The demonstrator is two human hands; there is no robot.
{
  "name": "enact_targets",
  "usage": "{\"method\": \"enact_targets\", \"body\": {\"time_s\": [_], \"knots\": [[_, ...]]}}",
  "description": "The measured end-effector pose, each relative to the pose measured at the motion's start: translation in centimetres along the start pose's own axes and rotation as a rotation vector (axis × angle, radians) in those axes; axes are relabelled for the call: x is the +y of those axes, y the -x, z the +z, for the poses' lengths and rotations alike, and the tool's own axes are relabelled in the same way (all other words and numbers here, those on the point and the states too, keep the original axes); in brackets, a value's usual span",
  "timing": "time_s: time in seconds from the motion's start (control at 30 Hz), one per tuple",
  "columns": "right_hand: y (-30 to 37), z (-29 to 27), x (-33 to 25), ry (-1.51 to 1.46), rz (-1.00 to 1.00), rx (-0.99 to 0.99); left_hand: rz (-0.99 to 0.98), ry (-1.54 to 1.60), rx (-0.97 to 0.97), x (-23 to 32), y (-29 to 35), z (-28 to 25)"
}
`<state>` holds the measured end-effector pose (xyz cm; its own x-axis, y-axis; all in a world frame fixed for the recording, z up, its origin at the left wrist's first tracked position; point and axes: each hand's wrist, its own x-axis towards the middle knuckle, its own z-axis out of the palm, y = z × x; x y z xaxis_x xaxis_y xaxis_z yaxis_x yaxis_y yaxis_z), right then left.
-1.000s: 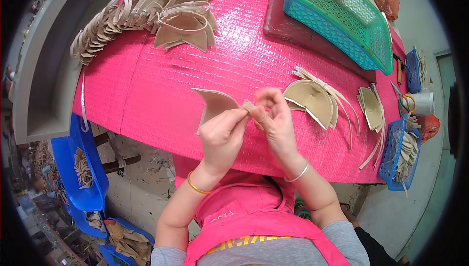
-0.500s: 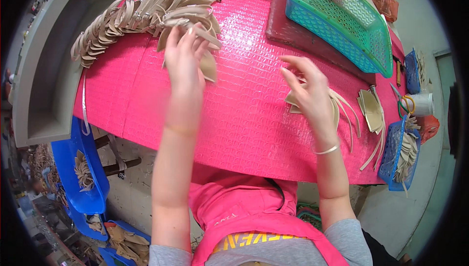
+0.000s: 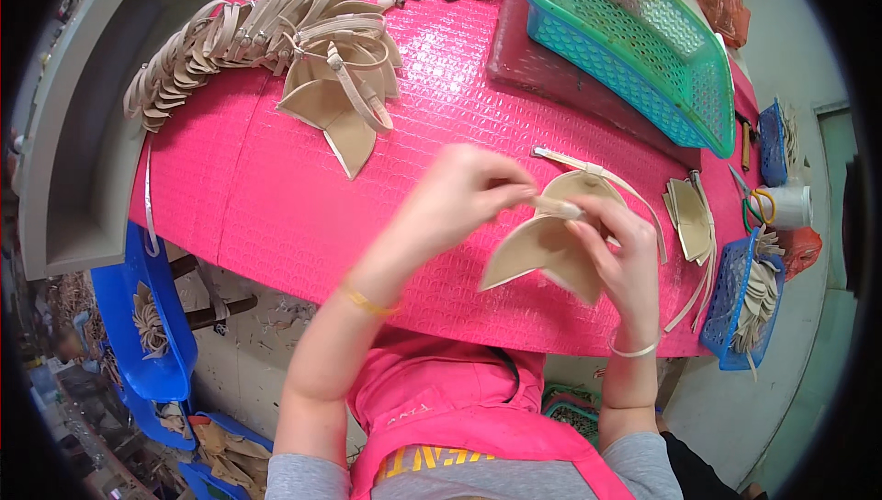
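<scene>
A beige sandal upper (image 3: 537, 250), with a pointed two-lobed piece and thin straps, is at the right middle of the pink-covered table. My right hand (image 3: 629, 247) pinches it near the middle, fingers closed on a short strap. Close by on the left, my left hand (image 3: 464, 189), slightly blurred, has thumb and forefinger pinched at the other end of that strap. A long thin strap with a buckle end (image 3: 556, 156) lies behind the hands. At the far left, a curved row of overlapping beige uppers (image 3: 243, 36) ends in one with its points toward me (image 3: 331, 119).
A green plastic basket (image 3: 634, 59) stands on a dark red board (image 3: 570, 82) at the back right. Flat beige pieces with straps (image 3: 689, 220), scissors (image 3: 755, 206) and a blue basket of pieces (image 3: 730, 293) are at right. A grey shelf (image 3: 78, 132) borders the left; blue bins (image 3: 152, 316) stand below.
My left hand has left the row of uppers and moved right to meet my right hand. The upper near my right hand has been drawn nearer and is now held between both hands.
</scene>
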<state>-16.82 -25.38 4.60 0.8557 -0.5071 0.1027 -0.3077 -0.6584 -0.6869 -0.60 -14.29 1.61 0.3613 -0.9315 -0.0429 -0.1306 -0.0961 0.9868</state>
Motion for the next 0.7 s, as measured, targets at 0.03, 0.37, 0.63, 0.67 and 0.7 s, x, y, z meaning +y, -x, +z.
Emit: {"method": "enact_targets", "body": {"time_s": [0.03, 0.37, 0.63, 0.67, 0.7], "knots": [[0.7, -0.7, -0.3, -0.004, 0.004, 0.003, -0.032, -0.063, -0.01, 0.6, 1.4, -1.5], [7.1, -1.4, 0.9, -1.156, 0.208, -0.512, -0.477, -0.002, 0.055, -0.8, 6.2, -8.2], [0.6, 5.1, -4.3, -0.679, -0.014, -0.294, -0.196, 0.175, 0.092, -1.0, 6.3, -7.1], [-0.2, 5.8, -5.0, -0.909, 0.306, -0.456, -0.182, 0.222, 0.089, -1.2, 6.4, -7.0], [-1.1, 7.1, -4.6, -0.911, 0.303, -0.457, -0.182, 0.219, 0.092, -1.4, 6.5, -6.9]]}}
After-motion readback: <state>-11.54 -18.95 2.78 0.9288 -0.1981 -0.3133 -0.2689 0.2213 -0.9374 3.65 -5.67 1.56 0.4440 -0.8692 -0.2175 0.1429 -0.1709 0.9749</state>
